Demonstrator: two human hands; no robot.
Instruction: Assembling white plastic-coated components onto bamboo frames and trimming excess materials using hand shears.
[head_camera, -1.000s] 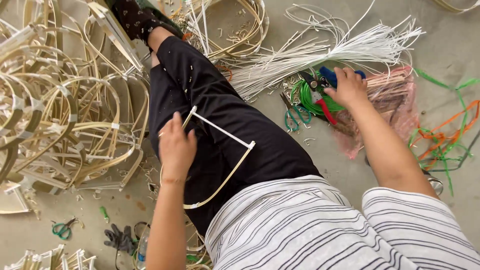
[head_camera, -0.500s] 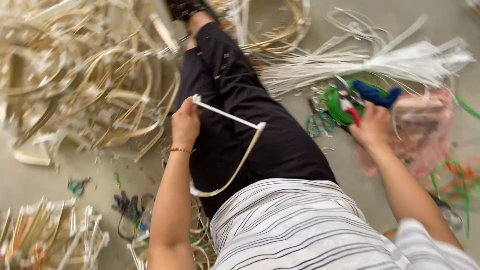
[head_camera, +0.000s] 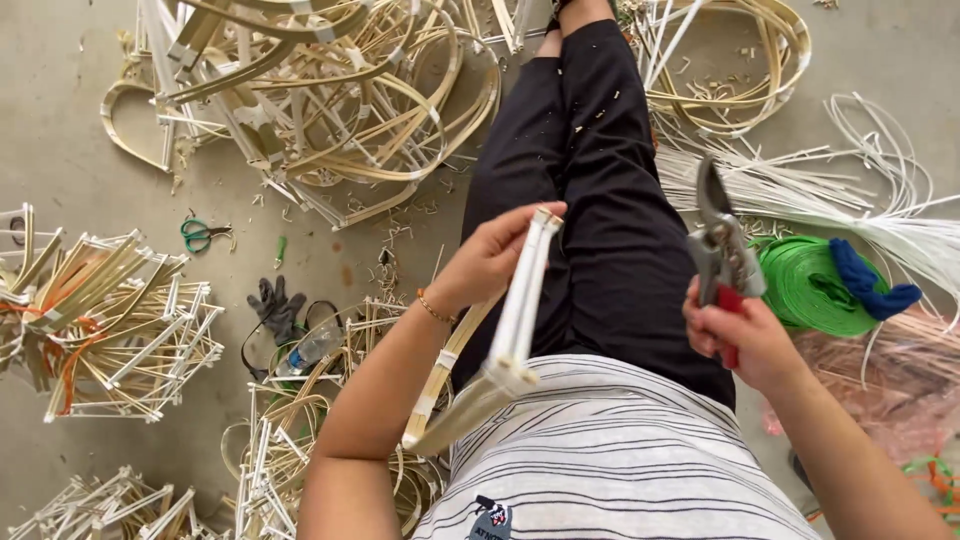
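A concrete floor fills the view, strewn with cane work. The biggest heap, a tangle of bent cane hoops, lies at the upper left beside the person's outstretched legs in black trousers. At the left edge sits a stack of small cane frames, with more frames near the left elbow. A sheaf of white strips fans out at the upper right, and below it a green roll of tape lies with a blue cloth on top. A pink mesh bag lies under the right forearm.

Over the lap, the left hand is closed on the top end of a cane frame, which slants down towards the striped shirt. The right hand grips the red handles of metal shears, blades pointing up, just apart from the frame.

Smaller bits lie left of the legs: a dark glove, a plastic bottle and green scissors.
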